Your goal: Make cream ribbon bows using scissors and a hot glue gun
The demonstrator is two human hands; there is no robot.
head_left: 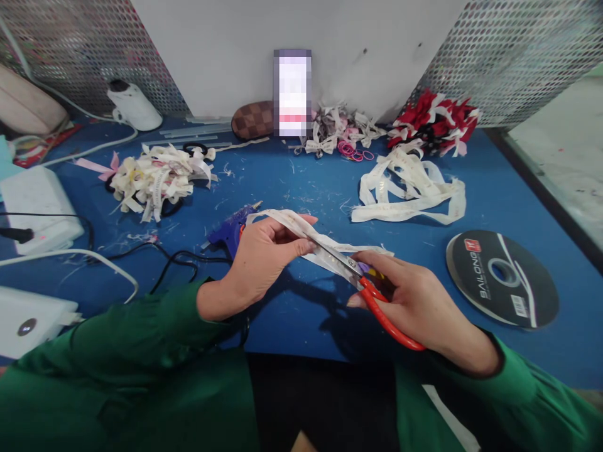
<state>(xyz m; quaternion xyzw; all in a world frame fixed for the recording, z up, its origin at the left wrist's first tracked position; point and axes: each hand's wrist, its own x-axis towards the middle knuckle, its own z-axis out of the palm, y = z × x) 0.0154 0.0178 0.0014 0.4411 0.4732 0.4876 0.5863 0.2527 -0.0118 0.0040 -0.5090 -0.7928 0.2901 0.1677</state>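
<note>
Folded white ribbon point(281, 218) is pinched between the thumb and fingers of my left hand point(264, 254), and its strands stretch right toward my other hand. My right hand point(414, 301) is closed on red-handled scissors point(386, 323), whose blades point up and left along the ribbon, their tips near my left thumb. Ribbon strands also pass by my right fingertips. Behind my left hand lies a blue glue gun point(228, 232), partly hidden. A loose heap of white ribbon point(409, 185) rests on the table beyond my right hand.
A black ribbon spool point(502, 279) lies at the right. Cream bows point(160, 179) sit at the left, grey bows point(339, 129) and red bows point(436, 122) at the back. A phone point(293, 94) stands against the board. Cables and white boxes point(40, 207) occupy the left side.
</note>
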